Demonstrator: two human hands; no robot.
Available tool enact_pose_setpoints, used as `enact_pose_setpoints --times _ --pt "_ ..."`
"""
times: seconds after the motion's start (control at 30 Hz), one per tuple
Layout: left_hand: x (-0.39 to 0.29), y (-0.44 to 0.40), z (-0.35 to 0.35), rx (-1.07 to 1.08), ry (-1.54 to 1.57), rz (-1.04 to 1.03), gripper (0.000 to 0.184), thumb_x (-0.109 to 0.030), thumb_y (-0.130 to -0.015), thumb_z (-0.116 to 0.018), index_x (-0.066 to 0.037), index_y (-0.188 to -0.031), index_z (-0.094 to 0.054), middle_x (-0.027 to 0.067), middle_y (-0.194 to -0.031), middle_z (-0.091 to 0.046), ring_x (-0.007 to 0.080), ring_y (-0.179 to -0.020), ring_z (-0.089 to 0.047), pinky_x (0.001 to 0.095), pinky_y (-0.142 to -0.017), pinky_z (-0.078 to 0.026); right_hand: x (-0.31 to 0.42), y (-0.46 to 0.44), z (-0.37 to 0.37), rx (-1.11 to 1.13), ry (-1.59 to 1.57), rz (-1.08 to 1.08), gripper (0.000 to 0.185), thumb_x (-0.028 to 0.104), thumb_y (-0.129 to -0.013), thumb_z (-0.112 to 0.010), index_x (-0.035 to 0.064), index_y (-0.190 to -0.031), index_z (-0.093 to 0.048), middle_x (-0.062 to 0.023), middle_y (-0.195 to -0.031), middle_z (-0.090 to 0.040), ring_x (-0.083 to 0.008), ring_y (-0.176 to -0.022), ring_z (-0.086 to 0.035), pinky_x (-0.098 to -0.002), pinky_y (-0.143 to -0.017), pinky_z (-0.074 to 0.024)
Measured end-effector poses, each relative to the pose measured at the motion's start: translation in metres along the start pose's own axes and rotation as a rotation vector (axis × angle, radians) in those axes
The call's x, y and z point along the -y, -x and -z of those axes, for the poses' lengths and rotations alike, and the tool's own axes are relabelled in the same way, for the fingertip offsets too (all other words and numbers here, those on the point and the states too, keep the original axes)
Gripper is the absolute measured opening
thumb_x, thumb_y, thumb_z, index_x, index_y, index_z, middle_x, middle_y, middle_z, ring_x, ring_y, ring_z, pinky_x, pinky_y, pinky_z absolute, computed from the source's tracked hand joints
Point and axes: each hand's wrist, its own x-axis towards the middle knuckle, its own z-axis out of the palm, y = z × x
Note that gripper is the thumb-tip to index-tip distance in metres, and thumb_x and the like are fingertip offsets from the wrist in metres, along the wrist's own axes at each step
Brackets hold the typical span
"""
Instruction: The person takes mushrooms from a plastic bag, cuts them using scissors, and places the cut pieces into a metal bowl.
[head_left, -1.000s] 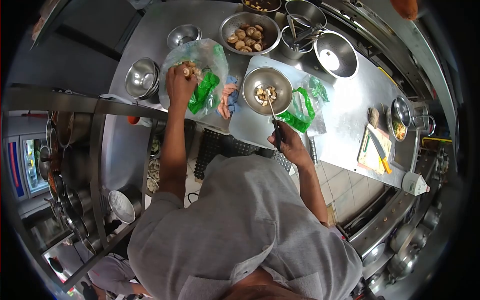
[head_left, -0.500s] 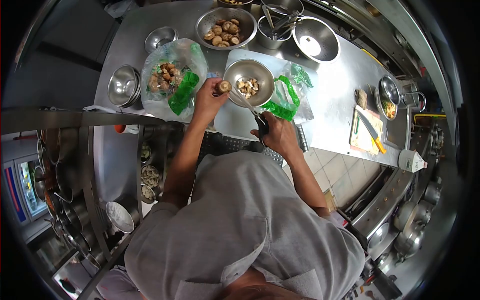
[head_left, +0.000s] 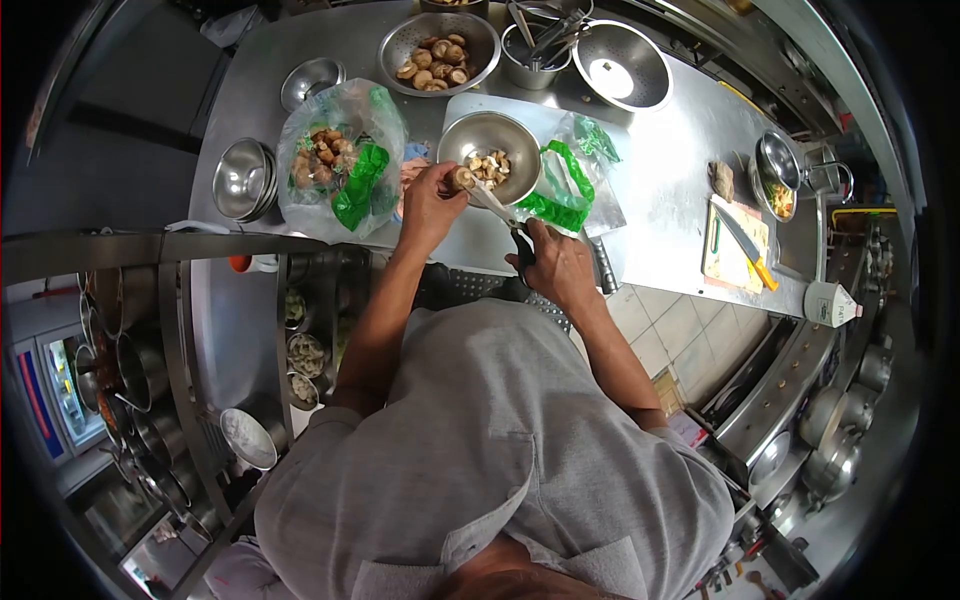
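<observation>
My left hand is closed on a brown mushroom at the near left rim of a steel bowl. Cut mushroom pieces lie in that bowl. Black-handled scissors are gripped in my right hand, their blades pointing up and left to the mushroom's underside. The bowl stands on a white cutting board. Left of my left hand, a clear and green plastic bag holds several whole mushrooms.
Behind the bowl is a perforated colander with whole mushrooms. A pot of utensils and another colander stand beside it. An opened green bag lies right of the bowl. A yellow-handled knife rests on a board at the right.
My left hand has moved slightly right, bringing the mushroom against the scissor blades at the bowl's rim. The whole view has shifted a little.
</observation>
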Motion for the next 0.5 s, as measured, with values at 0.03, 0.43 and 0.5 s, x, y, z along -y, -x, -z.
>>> enact_pose_setpoints --times 0.03,0.43,0.5 --pt "-0.004 0.001 0.0 0.005 0.005 0.026 0.051 -0.001 -0.079 -0.079 0.007 -0.128 -0.065 0.0107 -0.105 -0.074 0.0138 -0.087 -0.069 0.0281 -0.079 -0.057 0.001 0.001 -0.001 -0.004 -0.002 0.007 0.051 0.035 -0.084 -0.083 0.0017 -0.115 -0.061 -0.0228 -0.08 -0.072 -0.043 -0.073 -0.072 -0.0505 -0.067 -0.0567" --pt "0.005 -0.003 -0.011 0.08 0.206 0.119 0.041 -0.001 -0.083 -0.077 0.007 -0.122 -0.068 0.0074 -0.096 -0.073 0.0107 -0.084 -0.068 0.0266 -0.075 -0.057 0.003 -0.001 -0.012 0.089 -0.062 -0.052 0.035 0.026 -0.085 -0.083 -0.0007 -0.1 -0.066 -0.0248 -0.074 -0.071 -0.0446 -0.071 -0.071 -0.0524 -0.065 -0.0558" --pt "0.004 -0.005 -0.01 0.091 0.201 0.121 0.041 0.0 -0.082 -0.076 0.007 -0.121 -0.068 0.0072 -0.095 -0.073 0.0106 -0.082 -0.068 0.0266 -0.073 -0.057 0.006 -0.001 -0.013 0.103 -0.069 -0.084 0.033 0.026 -0.086 -0.082 -0.0011 -0.097 -0.066 -0.0251 -0.075 -0.071 -0.0448 -0.071 -0.071 -0.0528 -0.065 -0.0557"
